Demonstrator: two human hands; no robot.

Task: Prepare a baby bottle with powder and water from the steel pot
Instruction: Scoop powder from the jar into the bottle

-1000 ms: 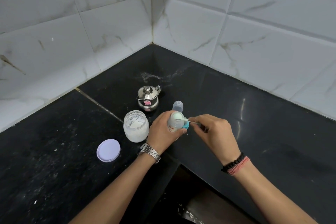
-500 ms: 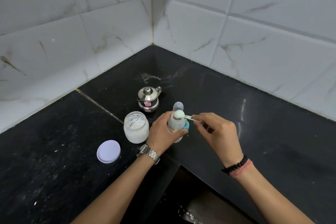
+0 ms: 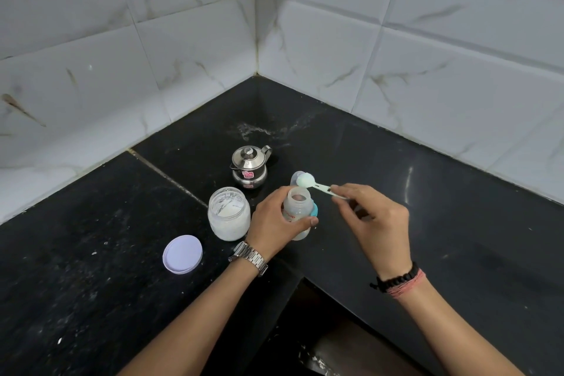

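The bottle [image 3: 297, 211] stands upright on the black counter [image 3: 427, 223], uncapped, between the powder jar [image 3: 229, 214] and the right hand [image 3: 377, 223]. A second ago the scoop [image 3: 306, 180] sat over the bottle mouth; it is now lifted clear, just behind and to the right of the opening, bowl up and carrying a pale residue. Whether powder lies inside the bottle cannot be read from this view. Judgement: one measure has likely been delivered, and either a further scoop or the water step follows.

The left hand [image 3: 274, 217] grips the bottle body, fingers and thumb curled round it, wrist low over the counter edge. The right hand pinches the scoop handle between thumb and forefinger, remaining fingers loosely folded, forearm angled in from the right.

The jar is open, its lid [image 3: 182, 254] lying flat to the left, apart from it. The pot [image 3: 249, 166] stands behind, lid on, untouched. A clear cap [image 3: 294, 178] is partly hidden behind the scoop.
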